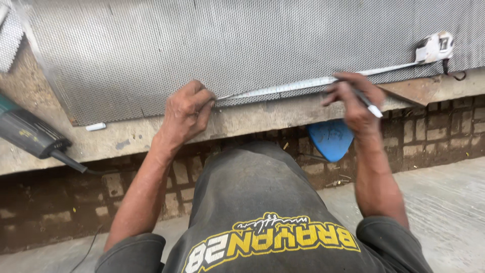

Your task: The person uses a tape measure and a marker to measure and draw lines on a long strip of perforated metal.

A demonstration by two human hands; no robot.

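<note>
The left hand [187, 112], fingers curled, pins the end of a silvery steel tape measure blade [298, 85] on the perforated grey metal sheet [227, 45]. The right hand [356, 98] presses the blade while gripping a white marker [371, 107]. The white tape case [434, 48] lies farther right on the concrete table [252, 119].

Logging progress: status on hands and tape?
Left hand pins tape measure end on mesh sheet. Right hand holds marker on tape. Nothing in the way.

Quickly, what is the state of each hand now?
Left hand: closed, pinning the metal measuring tape onto the perforated metal sheet.
Right hand: closed, holding a white marker.
</note>
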